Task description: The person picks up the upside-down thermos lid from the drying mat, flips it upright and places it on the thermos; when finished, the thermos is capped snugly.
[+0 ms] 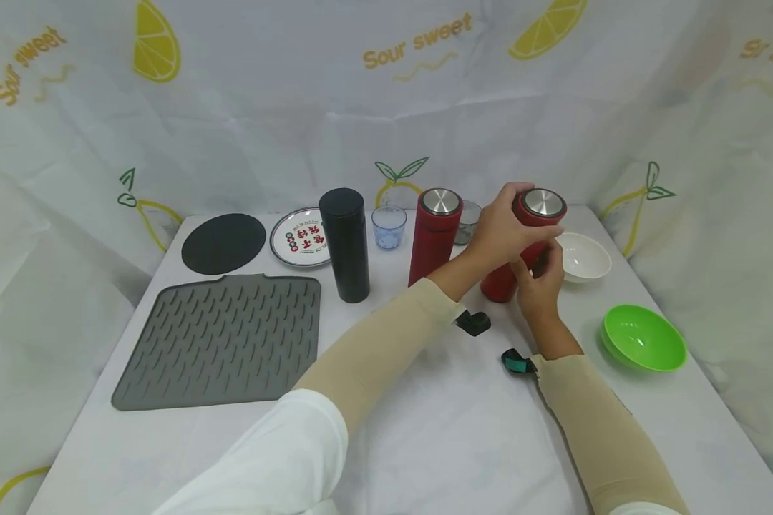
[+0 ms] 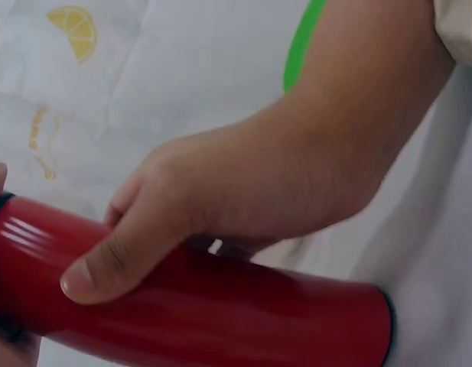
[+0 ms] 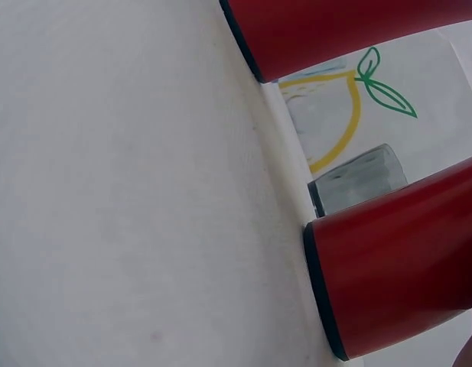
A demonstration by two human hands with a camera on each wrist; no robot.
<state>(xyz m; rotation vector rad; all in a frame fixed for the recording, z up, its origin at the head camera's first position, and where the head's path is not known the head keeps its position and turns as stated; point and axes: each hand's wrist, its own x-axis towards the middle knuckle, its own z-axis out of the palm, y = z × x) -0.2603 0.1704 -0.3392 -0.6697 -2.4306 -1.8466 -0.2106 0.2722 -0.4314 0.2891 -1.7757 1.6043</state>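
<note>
A red thermos (image 1: 499, 285) with a silver-topped lid (image 1: 544, 202) stands at the right of the table, tilted slightly in the head view. My left hand (image 1: 504, 227) grips it around the top, just below the lid's face, thumb across the front. Lower down, my right hand (image 1: 542, 282) holds the body; in the left wrist view its thumb lies along the red side. Only fingertips of the left hand show at that view's left edge. A second red thermos (image 1: 433, 243) stands to the left, partly behind my left forearm. In the right wrist view both thermos bases touch the table.
Further left stand a black thermos (image 1: 348, 250) and a blue-tinted glass (image 1: 389, 227). A grey glass (image 1: 467, 223) is between the red thermoses. A white bowl (image 1: 586, 257) and green bowl (image 1: 644, 340) sit right; a grey mat (image 1: 225, 343), black disc (image 1: 224, 243) and printed plate (image 1: 299, 238) lie left.
</note>
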